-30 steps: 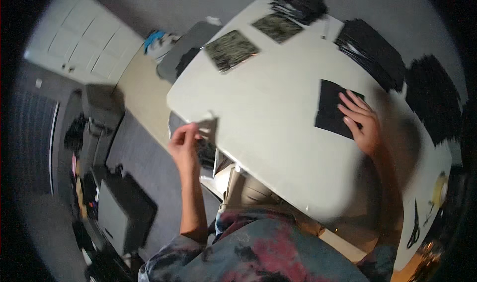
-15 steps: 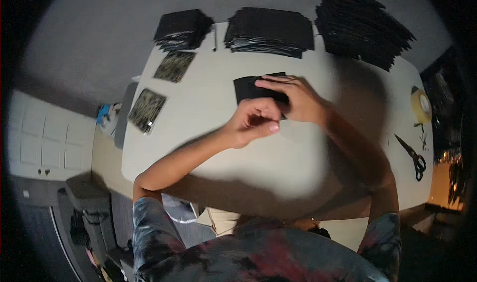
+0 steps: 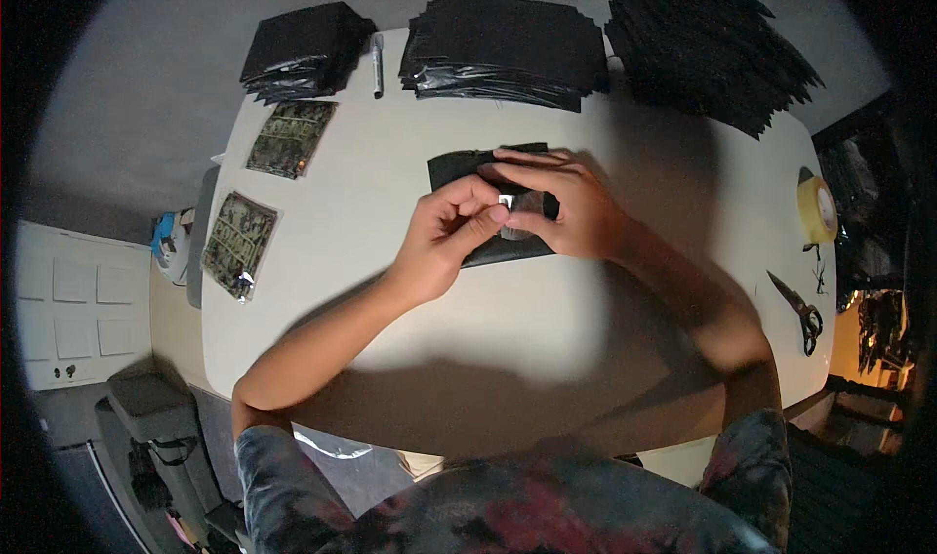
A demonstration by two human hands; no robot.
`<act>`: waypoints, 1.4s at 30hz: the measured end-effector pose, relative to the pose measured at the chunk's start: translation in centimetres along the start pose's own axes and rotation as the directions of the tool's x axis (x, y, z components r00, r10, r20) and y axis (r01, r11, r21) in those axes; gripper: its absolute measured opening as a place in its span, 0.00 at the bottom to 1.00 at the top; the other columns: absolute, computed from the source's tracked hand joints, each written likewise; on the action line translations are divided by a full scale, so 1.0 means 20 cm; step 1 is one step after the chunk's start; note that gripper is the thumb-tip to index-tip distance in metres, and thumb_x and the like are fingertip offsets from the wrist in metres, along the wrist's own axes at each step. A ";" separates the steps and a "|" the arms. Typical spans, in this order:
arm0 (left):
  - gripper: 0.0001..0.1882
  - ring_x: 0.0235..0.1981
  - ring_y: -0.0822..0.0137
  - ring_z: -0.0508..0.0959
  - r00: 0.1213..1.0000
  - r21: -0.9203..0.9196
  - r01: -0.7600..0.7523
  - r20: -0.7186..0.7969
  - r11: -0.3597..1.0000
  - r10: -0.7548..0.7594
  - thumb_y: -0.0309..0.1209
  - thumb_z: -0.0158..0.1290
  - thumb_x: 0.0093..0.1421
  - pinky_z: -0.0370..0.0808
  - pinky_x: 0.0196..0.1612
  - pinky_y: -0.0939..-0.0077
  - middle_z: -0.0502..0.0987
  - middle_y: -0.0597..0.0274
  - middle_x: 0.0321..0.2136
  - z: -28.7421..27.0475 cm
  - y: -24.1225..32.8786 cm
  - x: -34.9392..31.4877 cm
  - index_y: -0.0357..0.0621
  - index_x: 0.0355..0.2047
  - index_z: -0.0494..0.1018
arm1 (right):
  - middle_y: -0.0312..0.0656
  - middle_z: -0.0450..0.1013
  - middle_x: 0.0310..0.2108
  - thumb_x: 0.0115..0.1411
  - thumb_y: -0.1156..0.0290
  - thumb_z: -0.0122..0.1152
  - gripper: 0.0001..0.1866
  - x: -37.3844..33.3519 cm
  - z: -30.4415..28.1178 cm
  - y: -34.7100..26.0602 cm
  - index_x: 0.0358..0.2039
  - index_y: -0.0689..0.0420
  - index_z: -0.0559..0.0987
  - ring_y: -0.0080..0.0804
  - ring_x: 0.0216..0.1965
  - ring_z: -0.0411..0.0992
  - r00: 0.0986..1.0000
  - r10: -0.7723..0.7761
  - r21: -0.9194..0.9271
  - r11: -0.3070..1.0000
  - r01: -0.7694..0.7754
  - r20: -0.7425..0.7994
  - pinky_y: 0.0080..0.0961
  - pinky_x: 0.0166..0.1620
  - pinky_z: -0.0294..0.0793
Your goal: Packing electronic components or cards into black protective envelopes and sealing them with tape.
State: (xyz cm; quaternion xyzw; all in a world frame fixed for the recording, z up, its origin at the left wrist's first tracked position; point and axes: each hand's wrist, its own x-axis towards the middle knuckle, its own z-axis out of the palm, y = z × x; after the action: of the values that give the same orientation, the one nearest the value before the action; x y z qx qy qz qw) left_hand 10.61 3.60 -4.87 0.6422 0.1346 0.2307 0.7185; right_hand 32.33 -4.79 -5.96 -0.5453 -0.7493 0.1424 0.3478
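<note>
A black flat piece, perhaps a pouch, lies on the white table in front of me, largely covered by my hands. My left hand pinches thumb against forefinger at a small shiny piece over it. Close by on the right, my right hand curves around the same spot. Its long fingers reach over the far part of the black piece, and its thumb points to my left thumb. A greyish, glossy patch shows between the two hands; I cannot tell whether it is plastic film.
Black stacks line the table's far edge, with a marker between two of them. Two camouflage-patterned packets in clear wrap lie at left. Scissors and a yellow tape roll are at right.
My left fingers have come together on the small shiny piece, where before they were loosely curled. The right thumb has come into view beside them. The whole view has shifted slightly.
</note>
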 end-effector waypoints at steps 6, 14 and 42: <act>0.10 0.19 0.82 0.58 0.999 -0.010 0.010 -0.032 1.000 -0.010 0.34 0.55 0.73 0.50 0.23 0.80 0.64 0.76 0.21 -0.02 -0.05 0.01 0.42 0.36 0.72 | 0.48 0.82 0.51 0.68 0.73 0.60 0.16 0.01 -0.08 0.03 0.55 0.57 0.82 0.34 0.53 0.80 0.974 0.181 0.424 0.899 -0.107 -0.136 0.35 0.57 0.78; 0.08 0.21 0.84 0.54 0.998 -0.071 -0.043 -0.041 0.997 0.040 0.31 0.54 0.74 0.49 0.24 0.81 0.61 0.80 0.20 0.00 -0.04 -0.01 0.43 0.37 0.72 | 0.46 0.85 0.42 0.63 0.61 0.73 0.22 0.06 -0.34 -0.17 0.50 0.65 0.83 0.28 0.44 0.81 0.867 0.417 0.381 0.781 -0.495 0.272 0.28 0.45 0.81; 0.42 0.55 0.55 0.69 0.971 0.751 -0.215 0.093 0.624 0.222 0.07 0.52 0.48 0.65 0.64 0.62 0.68 0.54 0.47 -0.15 0.09 -0.04 0.43 0.65 0.60 | 0.42 0.82 0.30 0.67 0.58 0.68 0.18 -0.02 -0.03 -0.18 0.38 0.65 0.84 0.20 0.24 0.78 0.832 0.512 0.534 0.653 -0.537 0.211 0.20 0.22 0.78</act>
State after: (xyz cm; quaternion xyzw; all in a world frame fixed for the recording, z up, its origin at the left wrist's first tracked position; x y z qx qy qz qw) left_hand 8.23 5.83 -3.68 0.8931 0.1427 0.2420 0.3514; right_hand 30.20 -6.69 -3.52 -0.6043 -0.4878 0.4664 0.4234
